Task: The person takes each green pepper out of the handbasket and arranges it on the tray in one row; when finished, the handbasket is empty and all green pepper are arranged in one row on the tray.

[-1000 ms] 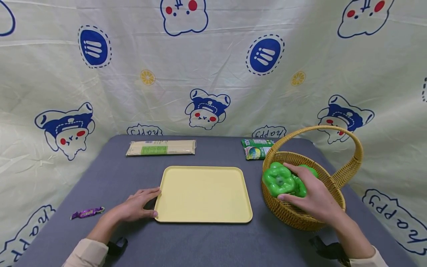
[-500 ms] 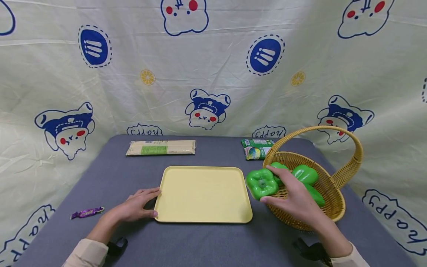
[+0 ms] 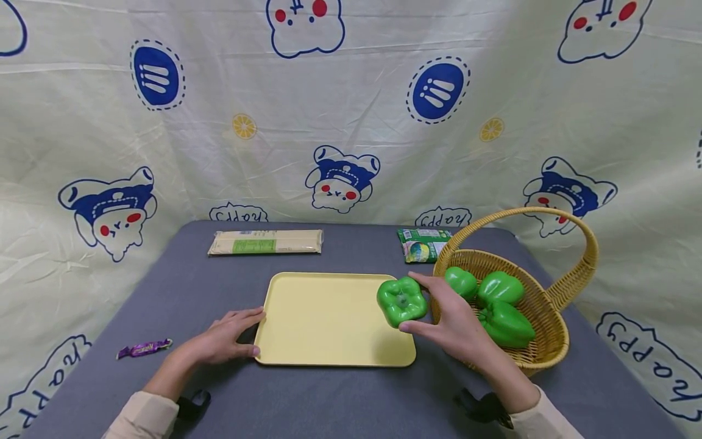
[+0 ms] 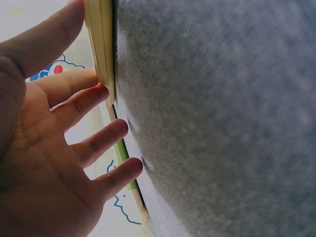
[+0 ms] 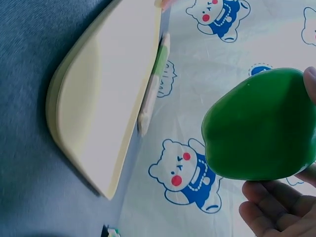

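A green bell pepper (image 3: 402, 301) hangs above the right edge of the cream tray (image 3: 329, 320), pinched between the thumb and fingers of my right hand (image 3: 452, 317). In the right wrist view that bell pepper (image 5: 259, 126) fills much of the right side. My left hand (image 3: 225, 338) rests at the tray's left edge, thumb and fingertips touching the rim. The left wrist view shows its fingers (image 4: 101, 140) spread and fairly straight beside the tray rim (image 4: 102, 44). Several green peppers, 3 of them visible (image 3: 507, 323), lie inside the wicker basket (image 3: 556, 341).
A long beige packet with a green label (image 3: 265, 242) lies at the back left of the grey table (image 3: 329, 402). Behind the basket's left side is a green packet (image 3: 422, 246). One purple wrapped candy (image 3: 144, 349) sits left of my left hand. The basket's tall handle (image 3: 589, 244) arches upward.
My right hand has lifted the bell pepper out of the basket and carried it left over the tray's right edge. The left hand has stayed at the tray.
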`<state>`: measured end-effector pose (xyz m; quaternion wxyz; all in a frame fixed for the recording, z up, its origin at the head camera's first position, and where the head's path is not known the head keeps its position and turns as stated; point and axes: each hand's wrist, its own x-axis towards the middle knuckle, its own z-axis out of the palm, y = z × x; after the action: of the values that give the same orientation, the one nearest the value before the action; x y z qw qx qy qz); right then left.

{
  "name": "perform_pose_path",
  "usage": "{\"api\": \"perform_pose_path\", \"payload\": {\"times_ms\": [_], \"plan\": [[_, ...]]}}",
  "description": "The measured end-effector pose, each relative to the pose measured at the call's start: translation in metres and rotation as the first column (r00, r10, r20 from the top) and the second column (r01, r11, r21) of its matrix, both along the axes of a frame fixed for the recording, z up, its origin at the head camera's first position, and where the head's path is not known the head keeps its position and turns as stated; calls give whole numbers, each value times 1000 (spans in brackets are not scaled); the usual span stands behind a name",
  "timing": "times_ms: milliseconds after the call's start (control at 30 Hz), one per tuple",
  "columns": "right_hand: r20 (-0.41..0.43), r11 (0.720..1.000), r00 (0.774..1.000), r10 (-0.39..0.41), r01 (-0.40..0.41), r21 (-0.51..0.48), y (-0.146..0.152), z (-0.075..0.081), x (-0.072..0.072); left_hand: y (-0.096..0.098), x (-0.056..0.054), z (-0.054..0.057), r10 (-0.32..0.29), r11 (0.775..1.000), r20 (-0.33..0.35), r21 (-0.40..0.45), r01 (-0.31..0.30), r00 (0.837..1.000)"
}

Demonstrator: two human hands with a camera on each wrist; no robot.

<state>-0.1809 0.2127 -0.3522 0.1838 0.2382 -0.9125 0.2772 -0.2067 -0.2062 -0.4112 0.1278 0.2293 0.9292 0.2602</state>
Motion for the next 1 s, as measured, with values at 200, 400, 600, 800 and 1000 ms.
{"api": "perform_pose_path", "payload": {"times_ms": [200, 400, 600, 800, 1000], "plan": [[-21, 999, 999, 31, -31, -12, -12, -5, -6, 0, -1, 0, -5, 1000, 1, 0, 5, 1000], [35, 997, 998, 59, -58, -41, -24, -7, -9, 0, -1, -1, -5, 1000, -2, 2, 5, 1000], [69, 996, 995, 77, -73, -55, -36, -11, -14, 0, -1, -1, -5, 1000, 2, 10, 5, 1000], [109, 994, 990, 93, -86, -69, -47, -19, -20, 0, -1, -1, 1, 1000, 4, 12, -1, 1000], [159, 993, 982, 98, -85, -83, -59, -23, -24, 0, -1, -1, 8, 1000, 21, 15, -8, 1000]]}}
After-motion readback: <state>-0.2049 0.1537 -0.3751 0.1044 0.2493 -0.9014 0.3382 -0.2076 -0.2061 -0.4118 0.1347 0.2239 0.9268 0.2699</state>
